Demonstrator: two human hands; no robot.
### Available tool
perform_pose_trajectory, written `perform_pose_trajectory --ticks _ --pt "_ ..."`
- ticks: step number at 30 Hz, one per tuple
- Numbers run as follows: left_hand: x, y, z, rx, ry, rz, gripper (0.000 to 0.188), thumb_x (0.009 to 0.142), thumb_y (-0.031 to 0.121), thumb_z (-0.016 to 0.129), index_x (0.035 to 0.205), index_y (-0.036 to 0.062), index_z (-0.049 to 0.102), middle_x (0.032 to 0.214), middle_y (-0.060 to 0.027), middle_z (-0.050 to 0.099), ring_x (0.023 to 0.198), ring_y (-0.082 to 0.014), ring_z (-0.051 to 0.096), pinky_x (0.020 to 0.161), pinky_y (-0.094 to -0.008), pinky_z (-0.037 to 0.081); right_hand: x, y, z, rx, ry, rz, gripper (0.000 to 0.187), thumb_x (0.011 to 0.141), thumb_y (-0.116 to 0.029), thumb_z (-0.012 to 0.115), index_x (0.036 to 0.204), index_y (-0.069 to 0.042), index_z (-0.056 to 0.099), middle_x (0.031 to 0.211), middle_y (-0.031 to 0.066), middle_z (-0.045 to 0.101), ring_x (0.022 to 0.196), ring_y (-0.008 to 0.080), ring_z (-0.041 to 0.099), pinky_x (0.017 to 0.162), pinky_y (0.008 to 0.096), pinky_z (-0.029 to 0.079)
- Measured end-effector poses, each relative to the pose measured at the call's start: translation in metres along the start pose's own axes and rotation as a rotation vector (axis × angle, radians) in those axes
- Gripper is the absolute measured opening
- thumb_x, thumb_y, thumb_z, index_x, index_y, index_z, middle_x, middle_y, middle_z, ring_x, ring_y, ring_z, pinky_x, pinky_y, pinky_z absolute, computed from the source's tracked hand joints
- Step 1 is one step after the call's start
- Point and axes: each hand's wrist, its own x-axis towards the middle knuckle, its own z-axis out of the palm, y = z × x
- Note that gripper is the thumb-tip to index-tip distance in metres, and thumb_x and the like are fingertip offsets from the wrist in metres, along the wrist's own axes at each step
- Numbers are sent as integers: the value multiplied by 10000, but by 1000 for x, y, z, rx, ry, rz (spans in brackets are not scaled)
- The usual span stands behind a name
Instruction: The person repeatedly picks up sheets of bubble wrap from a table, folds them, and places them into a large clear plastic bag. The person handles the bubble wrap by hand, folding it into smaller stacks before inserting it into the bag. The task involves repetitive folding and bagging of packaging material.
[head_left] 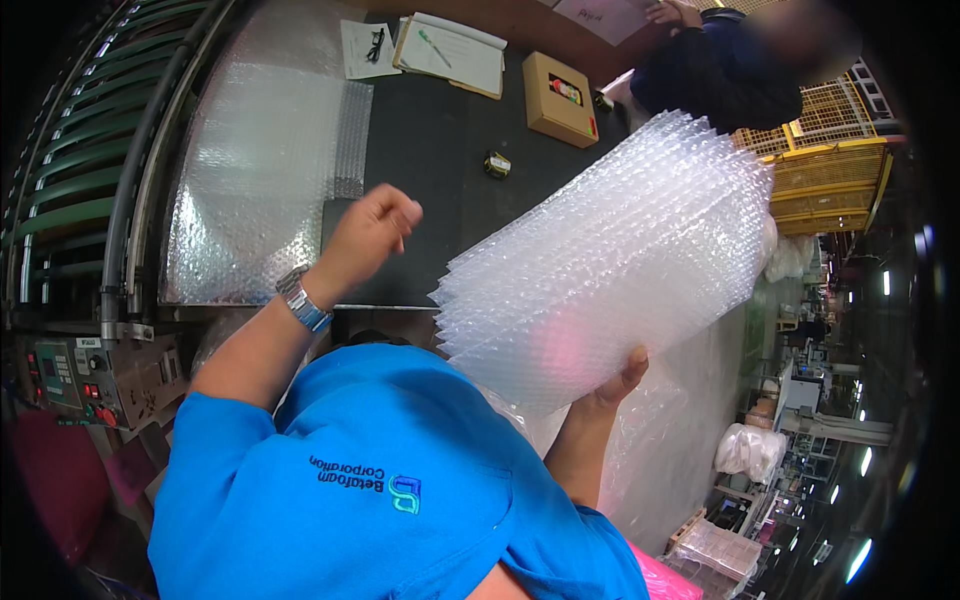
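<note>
1. Principal relation. The stack of bubble-wrap sheets (610, 250) lay to the right of the left hand (378, 222), with only dark worktop (435, 130) showing between the 2. Its long axis ran obliquely, from near the wearer's chest at lower left towards the far right.

2. Nearer hand. The right hand (622, 380) touched the stack at its near, right-hand border; the thumb lay along that edge and the fingers passed beneath, hidden. It was judged to be pinching the sheets between thumb and fingers.

3. Free hand. The left hand stood apart from the stack, its fingers bent inwards and nothing visible in them; whether the fingertips met could not be told. A metal watch (304, 298) circled that wrist.

4. Sheet edges. The layers were fanned into points along the left and far borders. Whether any part of the stack rested on the worktop could not be determined.

5. Surroundings. Flat bubble wrap (250, 150) covered the worktop's left side. A tape measure (497, 164), a clipboard (450, 58) and a cardboard box (548, 105) lay beyond the hands.

6. Possible obstruction. A co-worker (700, 75) in dark clothing stood near the stack's far end, leaving, by judgement, less room there than on the left hand's side.
</note>
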Motion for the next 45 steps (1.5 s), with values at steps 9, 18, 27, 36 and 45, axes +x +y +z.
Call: perform_pose_trajectory --ticks 9,18,27,36,45 --pt "-15 -18 46 -119 -168 24 367 904 329 469 724 18 547 573 21 432 538 -43 358 476 -217 322 0 -2 1 -59 -66 -56 720 659 -482 646 1178 -24 447 1113 130 514 994 262 518 823 394 456" --pt "-3 -6 0 -419 231 -208 225 893 296 491 757 117 478 632 44 429 504 -42 408 436 -176 336 2 -13 6 -68 -24 -125 728 654 -465 657 1180 -8 445 1127 131 511 1020 265 509 836 393 450" --pt "-20 6 42 100 -170 204 228 865 278 550 834 54 516 700 25 508 544 -44 448 473 -209 371 4 -7 -4 -283 -59 -276 788 635 -444 709 1211 -11 389 1150 126 461 1066 274 469 848 403 433" --pt "-10 -1 28 -213 166 12 305 893 358 479 741 92 477 628 40 442 490 -26 384 432 -171 321 -1 -11 -6 -178 -28 -274 726 642 -414 670 1185 -2 422 1119 131 505 1009 269 512 833 386 452" --pt "-9 4 42 -258 -244 -62 249 878 277 531 735 77 496 612 31 472 488 -26 417 439 -167 348 -4 -12 -1 -129 -135 -206 712 647 -414 667 1182 -10 428 1095 121 522 978 257 526 800 371 467"
